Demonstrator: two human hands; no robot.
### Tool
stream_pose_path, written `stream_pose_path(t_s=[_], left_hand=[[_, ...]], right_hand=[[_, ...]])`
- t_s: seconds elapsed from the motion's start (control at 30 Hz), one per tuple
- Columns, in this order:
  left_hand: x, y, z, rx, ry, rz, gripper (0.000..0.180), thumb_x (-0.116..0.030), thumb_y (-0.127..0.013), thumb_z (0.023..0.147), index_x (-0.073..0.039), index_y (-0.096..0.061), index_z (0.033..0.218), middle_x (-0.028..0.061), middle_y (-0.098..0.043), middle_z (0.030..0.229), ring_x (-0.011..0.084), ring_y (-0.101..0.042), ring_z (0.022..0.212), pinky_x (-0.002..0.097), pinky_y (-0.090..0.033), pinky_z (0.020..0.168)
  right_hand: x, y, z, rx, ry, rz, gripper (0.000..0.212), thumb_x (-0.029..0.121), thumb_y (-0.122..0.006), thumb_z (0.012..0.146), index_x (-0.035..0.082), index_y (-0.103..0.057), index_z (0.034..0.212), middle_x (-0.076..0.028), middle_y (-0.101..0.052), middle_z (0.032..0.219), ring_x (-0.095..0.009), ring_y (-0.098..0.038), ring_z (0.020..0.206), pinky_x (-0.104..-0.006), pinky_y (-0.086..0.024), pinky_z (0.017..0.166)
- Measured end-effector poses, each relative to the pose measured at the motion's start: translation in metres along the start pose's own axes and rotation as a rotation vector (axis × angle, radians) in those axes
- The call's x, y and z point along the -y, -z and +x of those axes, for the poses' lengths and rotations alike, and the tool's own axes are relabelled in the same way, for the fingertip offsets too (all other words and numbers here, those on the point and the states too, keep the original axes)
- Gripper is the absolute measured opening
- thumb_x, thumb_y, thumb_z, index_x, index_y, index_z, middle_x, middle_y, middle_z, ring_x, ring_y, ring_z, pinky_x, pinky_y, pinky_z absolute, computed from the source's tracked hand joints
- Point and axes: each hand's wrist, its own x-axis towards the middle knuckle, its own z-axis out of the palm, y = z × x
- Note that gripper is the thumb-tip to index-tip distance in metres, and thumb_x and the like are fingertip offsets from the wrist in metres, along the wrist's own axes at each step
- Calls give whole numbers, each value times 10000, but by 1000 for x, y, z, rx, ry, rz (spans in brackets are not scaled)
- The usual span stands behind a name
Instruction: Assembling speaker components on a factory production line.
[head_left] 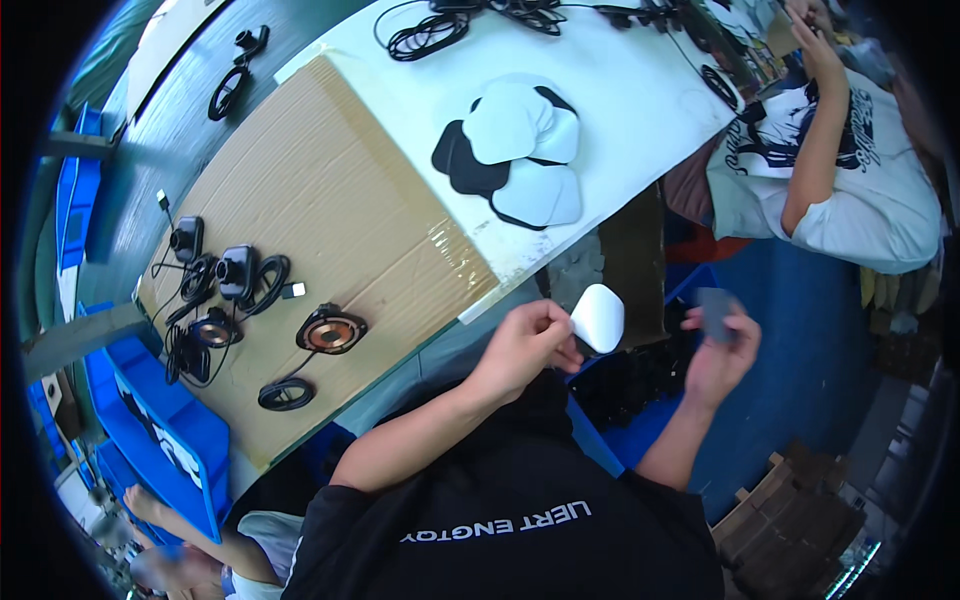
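My left hand (524, 345) pinches a white rounded-square cover (601, 318) by its edge, in front of my chest. To its right, my right hand (722, 358) is raised with a dark grey flat piece (715, 314) between thumb and fingers; motion blurs that piece. Beyond both hands, on the white tabletop (620, 110), lies an overlapping pile of rounded-square plates (515, 135), some pale and some black. Below my hands stands a blue bin (596, 432) with dark parts in it, partly covered by my arms.
A cardboard sheet (330, 190) carries small black cameras (237, 272) with coiled cables and a round copper-coloured part (332, 330). More black cables (425, 35) lie at the far edge. Blue bins (180, 440) stand at the left. A person (850, 170) works at the far right, another (230, 550) lower left.
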Motion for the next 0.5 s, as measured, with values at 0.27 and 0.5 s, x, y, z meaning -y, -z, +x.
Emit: stream_pose_path(t_s=[0.27, 0.5], left_hand=[[54, 18, 125, -86, 238, 887, 217, -131, -550, 909, 62, -569, 1007, 160, -639, 775, 233, -629, 640, 339, -527, 606], [-60, 20, -89, -227, -1080, 1229, 231, -70, -633, 785, -3, -626, 1006, 100, -645, 875, 259, -619, 701, 335, -500, 617]], right_hand=[[-3, 23, -9, -313, -67, -36, 134, -27, -572, 877, 30, -543, 994, -139, -567, 1080, -214, -578, 797, -329, -547, 732], [15, -68, -1, 98, -141, -3, 185, -64, -601, 842, 26, -547, 995, -133, -599, 965, -202, -562, 776, -289, -512, 729]])
